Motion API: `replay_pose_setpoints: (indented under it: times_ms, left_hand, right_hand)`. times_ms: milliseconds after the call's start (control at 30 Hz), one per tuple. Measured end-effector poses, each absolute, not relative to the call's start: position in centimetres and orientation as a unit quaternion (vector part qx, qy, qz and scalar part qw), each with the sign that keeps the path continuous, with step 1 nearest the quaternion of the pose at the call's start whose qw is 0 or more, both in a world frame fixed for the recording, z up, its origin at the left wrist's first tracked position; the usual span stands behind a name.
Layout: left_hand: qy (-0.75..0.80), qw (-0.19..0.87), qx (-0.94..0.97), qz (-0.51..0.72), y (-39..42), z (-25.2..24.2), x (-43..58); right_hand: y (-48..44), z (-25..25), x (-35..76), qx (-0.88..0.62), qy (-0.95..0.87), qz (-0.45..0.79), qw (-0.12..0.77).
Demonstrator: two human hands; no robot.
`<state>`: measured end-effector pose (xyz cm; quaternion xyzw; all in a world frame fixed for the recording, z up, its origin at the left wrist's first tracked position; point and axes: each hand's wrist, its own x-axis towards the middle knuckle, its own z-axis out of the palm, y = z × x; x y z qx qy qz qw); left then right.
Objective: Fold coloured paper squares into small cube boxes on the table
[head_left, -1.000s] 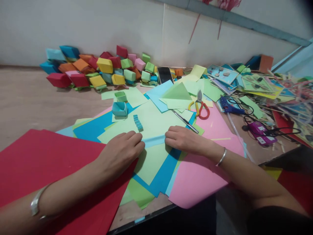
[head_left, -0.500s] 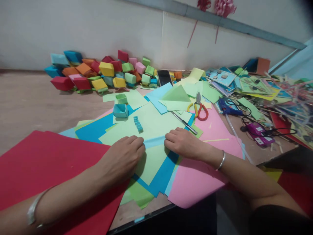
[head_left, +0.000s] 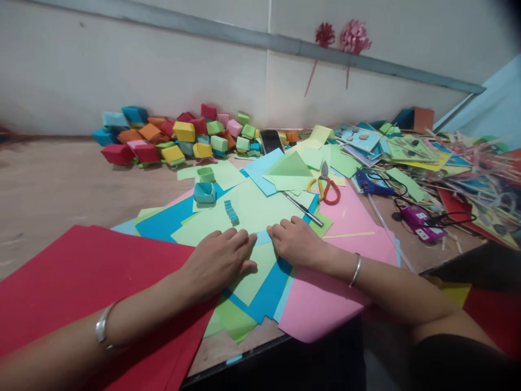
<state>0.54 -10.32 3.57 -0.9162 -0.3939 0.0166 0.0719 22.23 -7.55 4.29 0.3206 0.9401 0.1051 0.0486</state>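
Note:
A narrow light blue paper strip (head_left: 264,237) lies across a pale green sheet (head_left: 252,206), mostly covered by my hands. My left hand (head_left: 222,258) is closed on its left end, fingertips pressing down and the thumb showing below. My right hand (head_left: 299,241) is closed over the right end with curled fingers, some of them hidden. Only a short stretch of strip shows between the two hands. Just beyond are a row of small blue paper pieces (head_left: 231,213), an open blue paper box (head_left: 204,193) and a smaller green one (head_left: 205,174).
A cutter knife (head_left: 305,208) and red-and-yellow-handled scissors (head_left: 329,187) lie beyond my right hand. Folded paper boxes (head_left: 184,132) and a phone (head_left: 272,142) line the wall. Red sheets (head_left: 101,277) lie left, pink paper (head_left: 325,293) right. A blue glue gun (head_left: 374,183) sits farther right.
My left hand has shifted right along the strip, and its thumb now shows. The gap between my hands is narrower. The view has tilted upward slightly.

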Motion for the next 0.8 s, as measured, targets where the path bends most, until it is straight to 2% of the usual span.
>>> replay_pose_setpoints:
  times_ms: [133,300,600,800]
  left_hand:
    - [-0.396,0.057,-0.917,0.011,-9.8,3.3,0.4]
    - [-0.396,0.047,-0.917,0.007,-8.9,3.1,0.4]
    - [-0.45,0.077,-0.884,0.094,-11.3,4.9,1.1]
    - [-0.464,0.094,-0.878,0.069,-12.0,4.5,0.8]
  right_hand:
    - [-8.2,4.5,22.1,0.372,0.919,0.089,0.098]
    - [-8.4,4.6,21.7,0.386,0.913,0.08,0.105]
    - [-8.3,4.8,21.9,0.382,0.914,0.07,0.121]
    - [-8.2,4.9,22.1,0.395,0.907,0.07,0.129]
